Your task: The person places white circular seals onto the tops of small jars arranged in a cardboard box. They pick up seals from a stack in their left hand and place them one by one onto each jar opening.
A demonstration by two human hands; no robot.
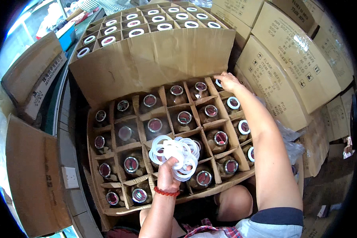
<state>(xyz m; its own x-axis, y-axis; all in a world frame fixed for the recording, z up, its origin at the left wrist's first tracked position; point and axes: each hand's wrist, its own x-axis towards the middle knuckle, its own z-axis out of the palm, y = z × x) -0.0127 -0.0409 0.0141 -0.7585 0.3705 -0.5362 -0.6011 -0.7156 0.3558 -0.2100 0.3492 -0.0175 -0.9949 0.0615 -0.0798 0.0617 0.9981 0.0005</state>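
Held a bunch of white rings (174, 148) in the left hand (168, 176), clamped under the thumb, over the middle of the box (226, 181). Had the right hand (229, 82) at its far right corner, with fingers bent down to a ring (218, 83) there; could not tell whether pinching or pressing. Counted rings on all four flasks (244, 127) of that right-hand column, against bare ones to the left. To work well, probably needed to lay each ring level, press evenly all round and feel for gaps, without knocking the dividers (137, 108). Likely gained from gripping the bunch lightly enough to peel off one ring at a time.
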